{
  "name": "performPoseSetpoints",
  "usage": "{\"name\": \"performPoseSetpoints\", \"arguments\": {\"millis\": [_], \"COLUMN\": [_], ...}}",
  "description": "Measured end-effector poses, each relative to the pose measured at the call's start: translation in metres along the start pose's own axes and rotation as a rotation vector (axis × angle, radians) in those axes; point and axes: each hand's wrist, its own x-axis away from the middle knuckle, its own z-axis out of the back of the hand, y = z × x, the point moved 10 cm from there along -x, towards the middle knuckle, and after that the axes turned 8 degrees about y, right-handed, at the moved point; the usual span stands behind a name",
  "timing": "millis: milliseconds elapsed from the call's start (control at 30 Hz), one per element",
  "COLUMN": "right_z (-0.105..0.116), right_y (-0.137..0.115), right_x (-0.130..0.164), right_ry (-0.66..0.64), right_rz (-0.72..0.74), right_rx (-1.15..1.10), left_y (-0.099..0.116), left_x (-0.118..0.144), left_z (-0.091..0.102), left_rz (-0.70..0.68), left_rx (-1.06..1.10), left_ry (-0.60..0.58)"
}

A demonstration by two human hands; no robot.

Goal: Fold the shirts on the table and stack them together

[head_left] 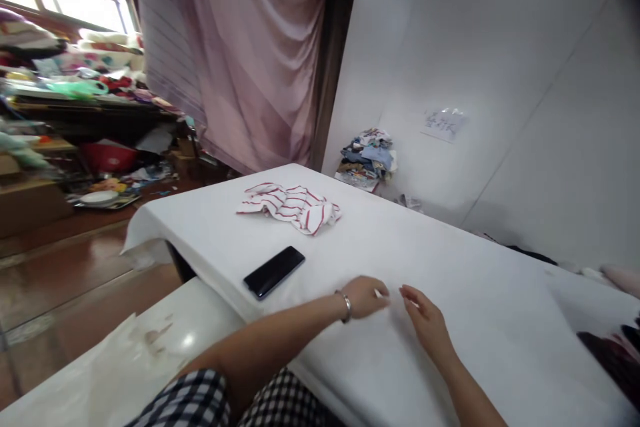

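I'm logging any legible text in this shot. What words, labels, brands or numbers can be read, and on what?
None can be read.
Paper sheet on the wall: grey marks, too blurred to read.
Black phone: screen dark, no brand visible.
Striped cloth and clothes pile: no lettering visible.

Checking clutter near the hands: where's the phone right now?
Head view: the black phone lies flat on the white table near its left edge, left of the left hand, below the striped cloth.

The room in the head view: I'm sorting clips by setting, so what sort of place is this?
Probably a lived-in home room used for handling laundry. A white-covered table holds a striped cloth, a heap of folded clothes sits by the wall, and cluttered shelves stand under a curtained window.
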Motion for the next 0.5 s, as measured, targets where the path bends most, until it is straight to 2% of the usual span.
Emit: {"name": "performPoseSetpoints", "arguments": {"millis": [133,233,333,500], "right_z": [-0.009,-0.016,-0.019,-0.016], "right_y": [0.016,0.015,0.012,0.013], "right_x": [0.005,0.013,0.014,0.01], "right_ry": [-0.004,-0.017,-0.017,0.002], "right_rz": [0.166,0.277,0.302,0.253], "right_rx": [0.231,0.32,0.358,0.3], "left_y": [-0.07,-0.122,-0.16,-0.195], "left_x": [-0.031,-0.046,-0.055,-0.063], "left_z": [0.103,0.161,0.183,0.178], "left_rz": [0.167,0.322,0.464,0.625], "left_rx": [-0.15,-0.268,-0.328,-0.319], "left_ry": [0.252,0.404,0.462,0.442]}}
